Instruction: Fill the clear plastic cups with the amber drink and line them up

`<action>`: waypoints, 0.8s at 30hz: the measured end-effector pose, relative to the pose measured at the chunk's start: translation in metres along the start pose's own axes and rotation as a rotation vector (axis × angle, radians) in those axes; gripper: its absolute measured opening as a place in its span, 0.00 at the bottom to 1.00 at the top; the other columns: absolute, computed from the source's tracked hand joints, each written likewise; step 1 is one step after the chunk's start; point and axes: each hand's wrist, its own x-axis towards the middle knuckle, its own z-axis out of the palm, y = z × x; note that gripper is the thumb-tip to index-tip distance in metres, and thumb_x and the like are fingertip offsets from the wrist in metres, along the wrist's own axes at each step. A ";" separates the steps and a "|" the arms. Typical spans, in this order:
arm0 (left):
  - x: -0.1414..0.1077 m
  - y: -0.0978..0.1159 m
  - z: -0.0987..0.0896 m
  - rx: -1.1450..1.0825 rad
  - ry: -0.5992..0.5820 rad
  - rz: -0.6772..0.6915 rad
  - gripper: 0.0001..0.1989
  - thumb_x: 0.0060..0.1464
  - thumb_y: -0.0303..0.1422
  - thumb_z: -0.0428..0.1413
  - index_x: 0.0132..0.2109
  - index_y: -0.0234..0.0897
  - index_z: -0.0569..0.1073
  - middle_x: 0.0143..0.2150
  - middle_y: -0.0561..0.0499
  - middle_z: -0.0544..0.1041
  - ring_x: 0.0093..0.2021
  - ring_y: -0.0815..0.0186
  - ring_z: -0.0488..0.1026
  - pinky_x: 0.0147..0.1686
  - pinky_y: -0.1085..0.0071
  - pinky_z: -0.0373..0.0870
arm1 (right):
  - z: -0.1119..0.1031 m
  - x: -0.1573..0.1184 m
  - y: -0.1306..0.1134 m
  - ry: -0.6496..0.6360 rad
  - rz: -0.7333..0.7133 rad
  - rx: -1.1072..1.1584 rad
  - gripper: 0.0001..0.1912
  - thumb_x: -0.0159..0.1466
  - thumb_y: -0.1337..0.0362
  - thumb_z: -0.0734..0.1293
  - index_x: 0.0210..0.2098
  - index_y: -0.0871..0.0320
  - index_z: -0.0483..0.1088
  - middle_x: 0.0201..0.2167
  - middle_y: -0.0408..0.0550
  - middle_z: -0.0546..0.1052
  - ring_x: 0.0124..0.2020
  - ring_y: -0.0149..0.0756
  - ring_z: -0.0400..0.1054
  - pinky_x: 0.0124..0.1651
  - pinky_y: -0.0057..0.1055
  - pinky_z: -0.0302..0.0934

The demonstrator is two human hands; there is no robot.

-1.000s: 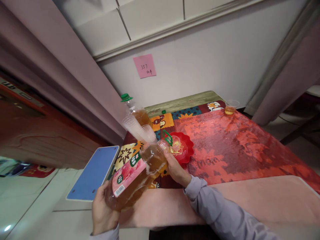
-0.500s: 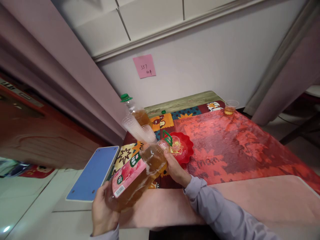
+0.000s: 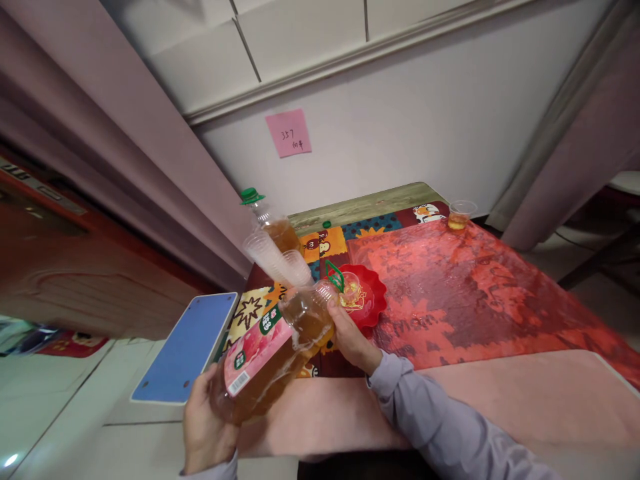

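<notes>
A large clear drink bottle (image 3: 263,360) with a pink label and amber liquid lies tilted across both of my hands, its neck toward the table. My left hand (image 3: 207,420) is wrapped around its base. Up near the neck, my right hand (image 3: 353,337) grips from the right side. The bottle's mouth, with a green ring handle (image 3: 335,275), is over or beside a clear plastic cup (image 3: 352,287) holding some pale yellow liquid. That cup stands in a red scalloped dish (image 3: 375,307). Whether liquid is flowing cannot be made out.
Behind the held bottle lies a stack of clear cups (image 3: 273,257), next to a second bottle (image 3: 280,232) with a green cap. A loose green cap (image 3: 327,225) is near the wall. Another partly filled cup (image 3: 458,219) stands at the table's far right corner.
</notes>
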 end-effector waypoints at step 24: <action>-0.016 0.009 0.017 0.001 0.049 -0.060 0.12 0.52 0.31 0.58 0.42 0.35 0.83 0.37 0.45 0.88 0.50 0.44 0.86 0.51 0.50 0.85 | 0.001 -0.001 -0.001 0.009 -0.012 0.032 0.31 0.74 0.35 0.65 0.67 0.44 0.74 0.73 0.44 0.74 0.76 0.45 0.63 0.83 0.50 0.48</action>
